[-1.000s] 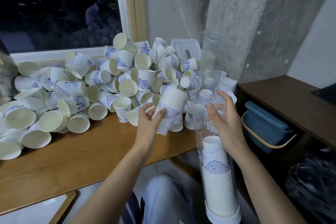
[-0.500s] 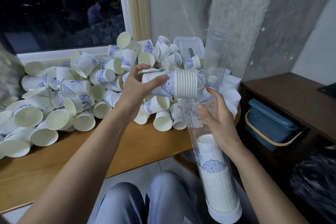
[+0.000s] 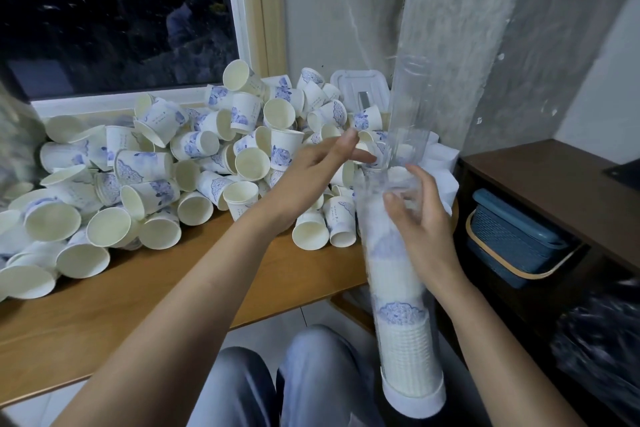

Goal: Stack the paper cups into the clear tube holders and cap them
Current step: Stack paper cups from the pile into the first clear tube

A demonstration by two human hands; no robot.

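A clear tube holder (image 3: pixel 394 163) leans off the table's right edge, its white bottom cap (image 3: pixel 415 402) near my knee. My right hand (image 3: pixel 420 229) grips its upper part, fingers curled round it. Inside, a blurred nested stack of paper cups (image 3: pixel 384 253) sits above a settled stack (image 3: pixel 405 350) with blue print. My left hand (image 3: pixel 311 173) hovers just left of the tube mouth, fingers straight and empty. A big heap of loose white-and-blue paper cups (image 3: pixel 166 166) covers the wooden table (image 3: pixel 121 305).
A white lid or container (image 3: pixel 358 85) and a second clear tube (image 3: pixel 412 94) stand behind the heap by the wall. At right is a dark shelf (image 3: pixel 554 177) with a blue basket (image 3: pixel 512 236) under it. The window (image 3: pixel 114 10) is behind.
My left hand lifted a nested stack of cups from the table, tipped it into the tube mouth and let go. The stack is now sliding down inside the tube.
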